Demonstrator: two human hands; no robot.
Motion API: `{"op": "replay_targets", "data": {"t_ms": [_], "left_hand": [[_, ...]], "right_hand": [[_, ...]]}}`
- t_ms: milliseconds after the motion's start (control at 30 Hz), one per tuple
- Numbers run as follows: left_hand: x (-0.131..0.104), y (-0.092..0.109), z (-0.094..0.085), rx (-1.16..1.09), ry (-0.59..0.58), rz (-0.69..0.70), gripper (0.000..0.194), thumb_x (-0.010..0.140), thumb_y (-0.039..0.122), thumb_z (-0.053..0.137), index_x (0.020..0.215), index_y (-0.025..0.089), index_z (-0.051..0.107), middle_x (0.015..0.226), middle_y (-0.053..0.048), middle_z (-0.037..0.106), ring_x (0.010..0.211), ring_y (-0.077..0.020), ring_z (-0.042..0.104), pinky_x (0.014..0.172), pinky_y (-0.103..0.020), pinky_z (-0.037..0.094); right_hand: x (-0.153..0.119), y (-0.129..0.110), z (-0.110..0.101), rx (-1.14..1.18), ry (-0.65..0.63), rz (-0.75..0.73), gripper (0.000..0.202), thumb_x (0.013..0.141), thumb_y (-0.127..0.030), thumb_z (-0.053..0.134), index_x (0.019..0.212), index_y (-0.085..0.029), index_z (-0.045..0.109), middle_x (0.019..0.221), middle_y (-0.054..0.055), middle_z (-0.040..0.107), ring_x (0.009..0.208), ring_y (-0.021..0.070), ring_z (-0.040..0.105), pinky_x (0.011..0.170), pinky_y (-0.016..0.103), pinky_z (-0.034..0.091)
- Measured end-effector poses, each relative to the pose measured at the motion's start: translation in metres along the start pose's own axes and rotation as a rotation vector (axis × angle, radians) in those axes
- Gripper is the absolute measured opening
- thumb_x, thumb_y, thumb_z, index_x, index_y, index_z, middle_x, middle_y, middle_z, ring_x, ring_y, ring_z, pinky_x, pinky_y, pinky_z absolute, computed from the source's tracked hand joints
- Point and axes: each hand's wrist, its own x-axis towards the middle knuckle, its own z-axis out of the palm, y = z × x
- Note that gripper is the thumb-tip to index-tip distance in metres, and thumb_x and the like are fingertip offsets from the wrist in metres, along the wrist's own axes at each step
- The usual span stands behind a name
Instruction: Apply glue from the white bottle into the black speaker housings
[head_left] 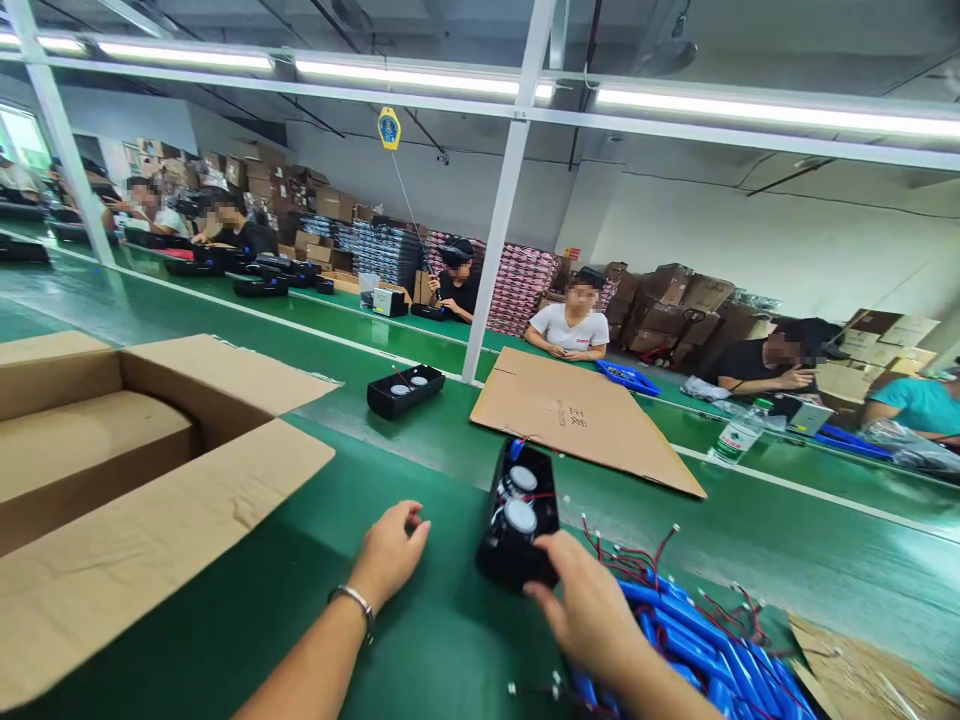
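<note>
Black speaker housing (517, 515) on green belt, right hand (592, 610) fingers grasping its near end, left hand (390, 550) loosely curled, empty, alongside

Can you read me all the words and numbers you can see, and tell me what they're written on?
Flat cardboard sheet: dark printed characters, too blurred to read.
Yellow hanging tag with a blue round mark: too small to read.
Red sign on the far wall: too small to read.
Black speaker case at the right hand: no text shows.
Open carton near the left hand: no text shows.

Left hand (390, 552) loosely curled; right hand (589, 605) extended, fingers (541, 592) gripping.
</note>
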Motion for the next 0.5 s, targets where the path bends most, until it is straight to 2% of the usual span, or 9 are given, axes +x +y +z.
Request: {"op": "replay_targets", "data": {"t_ms": [133, 233, 267, 333, 400, 500], "left_hand": [[-0.001, 0.0, 0.002, 0.017, -0.035, -0.02, 0.029, 0.08, 0.033, 0.045, 0.099, 0.017, 0.058, 0.09, -0.006, 0.064, 0.084, -0.0169, 0.059, 0.078, -0.029, 0.044], [0.0, 0.0, 0.002, 0.002, -0.052, -0.061, 0.028, 0.08, 0.033, 0.045, 0.099, 0.017, 0.058, 0.09, -0.006, 0.064, 0.082, -0.0165, 0.059, 0.075, -0.029, 0.043], [0.0, -0.001, 0.002, 0.001, -0.051, -0.072, 0.028, 0.08, 0.032, 0.045, 0.099, 0.017, 0.058, 0.09, -0.006, 0.063, 0.081, -0.0163, 0.059, 0.075, -0.028, 0.043], [0.001, -0.003, 0.003, -0.002, -0.046, -0.088, 0.027, 0.08, 0.032, 0.045, 0.099, 0.018, 0.058, 0.091, -0.006, 0.063, 0.079, -0.0159, 0.059, 0.073, -0.028, 0.043], [0.0, -0.005, 0.005, -0.006, -0.051, -0.103, 0.027, 0.08, 0.033, 0.045, 0.099, 0.019, 0.058, 0.093, -0.006, 0.063, 0.079, -0.0162, 0.059, 0.072, -0.028, 0.044], [-0.002, -0.005, 0.006, 0.001, -0.076, -0.117, 0.028, 0.079, 0.032, 0.045, 0.101, 0.02, 0.057, 0.097, -0.006, 0.062, 0.083, -0.0175, 0.059, 0.073, -0.029, 0.044]], "right_hand": [[0.111, 0.058, -0.005, -0.106, 0.037, 0.201, 0.032, 0.074, -0.018, 0.056, 0.106, -0.018, 0.055, 0.104, 0.013, 0.059, 0.099, 0.0305, 0.057, 0.085, 0.045, 0.045], [0.188, 0.078, 0.003, -0.163, 0.055, 0.284, 0.041, 0.073, -0.013, 0.06, 0.114, -0.011, 0.051, 0.117, 0.021, 0.049, 0.109, 0.0336, 0.05, 0.09, 0.046, 0.039], [0.209, 0.075, 0.013, -0.169, 0.042, 0.272, 0.045, 0.073, -0.012, 0.062, 0.116, -0.009, 0.05, 0.122, 0.023, 0.045, 0.113, 0.0341, 0.047, 0.093, 0.046, 0.036], [0.246, 0.054, 0.044, -0.159, -0.018, 0.193, 0.05, 0.073, -0.013, 0.066, 0.12, -0.008, 0.048, 0.128, 0.023, 0.04, 0.119, 0.0328, 0.04, 0.098, 0.043, 0.033], [0.274, 0.019, 0.085, -0.129, -0.108, 0.079, 0.053, 0.076, -0.018, 0.068, 0.124, -0.012, 0.046, 0.134, 0.017, 0.037, 0.122, 0.0298, 0.038, 0.101, 0.042, 0.032], [0.302, -0.037, 0.148, -0.079, -0.232, -0.049, 0.046, 0.086, -0.03, 0.061, 0.127, -0.018, 0.044, 0.134, 0.011, 0.038, 0.114, 0.027, 0.044, 0.094, 0.048, 0.04]]}}
